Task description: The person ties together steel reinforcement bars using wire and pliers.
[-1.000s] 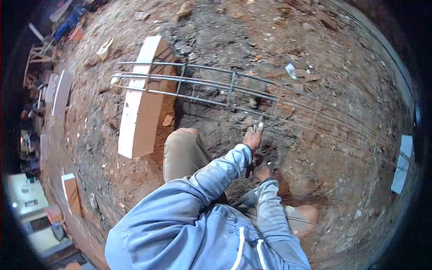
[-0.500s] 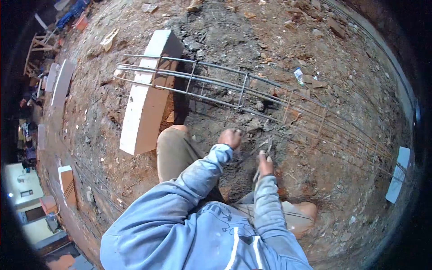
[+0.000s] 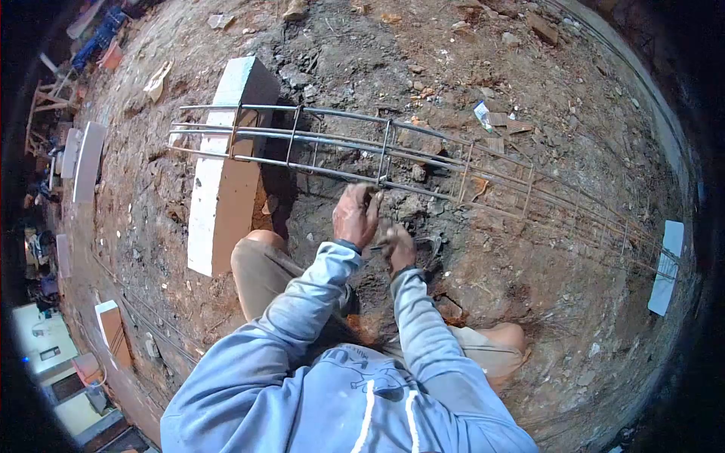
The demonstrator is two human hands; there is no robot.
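Probably stiff and rather heavy for its length, the rebar cage (image 3: 386, 148) should be gripped by its long bars, between cross ties, where the steel seems unlikely to slip. It stretches over the ground (image 3: 574, 302) on the far side of the hands, crossing a pale block (image 3: 236, 204) at left and apparently another white block (image 3: 667, 268) at far right: one cage, two blocks. The left hand (image 3: 358, 217) is partly curled beside the near bar, the right hand (image 3: 398, 248) bent close by; I cannot tell what either holds.
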